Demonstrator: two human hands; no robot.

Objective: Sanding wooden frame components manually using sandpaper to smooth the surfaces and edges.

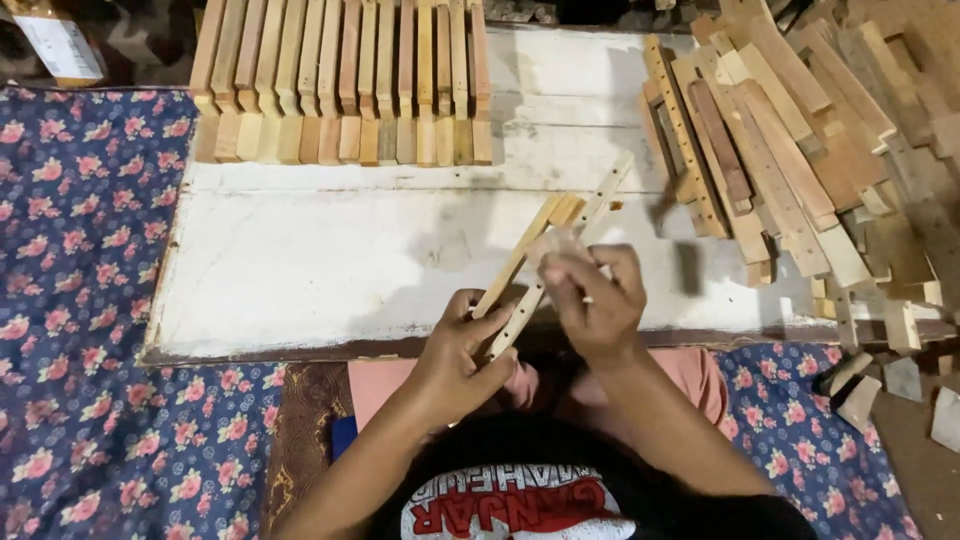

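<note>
Head cam view: past the hands there's a white painted board (330,250) lying flat like a worktop, sitting on a blue floral cloth (80,300). At the far edge of the board, up and left of the grip, is a tidy row of wooden blocks (340,85) stood side by side. Off to the right of the grip is a loose heap of wooden strips (790,150), some with holes in them. Nothing blocks the hands.

The left hand (455,355) is wrapped closed around the near ends of two thin wooden slats (545,255), one of them drilled with holes. Their long axis runs diagonally, pointing away and up to the right over the board. The right hand (595,300) is pinched closed on the slats a bit further up, looks like a small nail between its fingers but hard to tell
</note>
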